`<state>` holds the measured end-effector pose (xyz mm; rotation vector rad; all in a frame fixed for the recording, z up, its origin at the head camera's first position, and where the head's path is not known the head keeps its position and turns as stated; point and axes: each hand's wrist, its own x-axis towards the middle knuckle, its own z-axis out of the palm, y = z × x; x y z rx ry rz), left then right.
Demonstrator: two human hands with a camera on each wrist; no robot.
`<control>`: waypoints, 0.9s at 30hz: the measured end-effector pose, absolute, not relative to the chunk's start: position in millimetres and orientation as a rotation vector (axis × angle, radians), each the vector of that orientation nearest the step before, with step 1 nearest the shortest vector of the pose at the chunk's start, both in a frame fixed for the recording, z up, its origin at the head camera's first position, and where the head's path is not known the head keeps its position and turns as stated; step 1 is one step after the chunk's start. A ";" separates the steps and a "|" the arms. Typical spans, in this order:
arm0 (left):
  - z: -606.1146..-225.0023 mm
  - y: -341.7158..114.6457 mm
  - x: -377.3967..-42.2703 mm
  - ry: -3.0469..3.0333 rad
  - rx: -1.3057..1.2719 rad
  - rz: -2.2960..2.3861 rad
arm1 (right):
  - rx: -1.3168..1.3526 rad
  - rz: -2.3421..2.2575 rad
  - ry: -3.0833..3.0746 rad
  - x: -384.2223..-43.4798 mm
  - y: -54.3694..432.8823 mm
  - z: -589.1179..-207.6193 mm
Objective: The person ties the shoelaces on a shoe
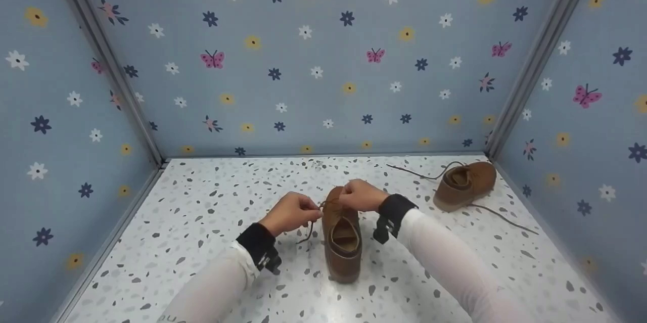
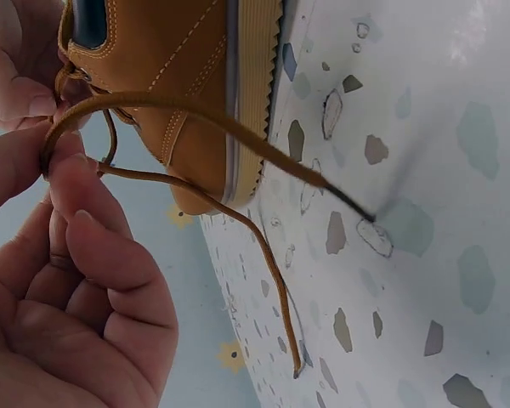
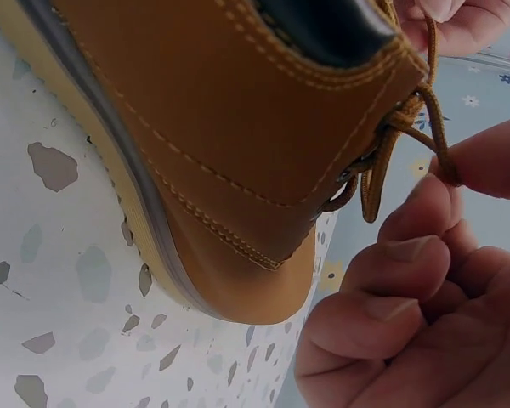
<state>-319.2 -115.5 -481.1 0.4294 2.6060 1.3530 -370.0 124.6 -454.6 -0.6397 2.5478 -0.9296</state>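
A brown lace-up shoe [image 1: 343, 257] stands upright on the speckled surface, its toe toward the back wall. At its left side my left hand [image 1: 293, 212] pinches a brown shoelace [image 2: 187, 104] between thumb and forefinger; the dark-tipped end hangs free. My right hand [image 1: 363, 194], above the front of the shoe on the right, pinches a bend of shoelace [image 3: 444, 157] between thumb and forefinger. Another lace strand dangles below the left hand in the left wrist view. Laces cross over the shoe's tongue, though the fingers partly hide how they are looped.
A second brown shoe [image 1: 467, 186] stands at the back right, its laces loose and spread to both sides. White speckled surface [image 1: 202, 201] lies under everything. Blue flower-patterned panels [image 1: 323, 60] wall in the back, left and right.
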 end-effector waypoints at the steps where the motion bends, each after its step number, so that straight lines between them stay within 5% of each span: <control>1: -479.9 -115.1 -319.0 2.601 0.434 1.360 | -0.637 -0.926 2.551 -370.2 124.5 -454.3; 27: -458.7 -100.0 -305.8 2.134 0.425 1.546 | -0.630 -0.950 2.619 -369.0 136.9 -444.6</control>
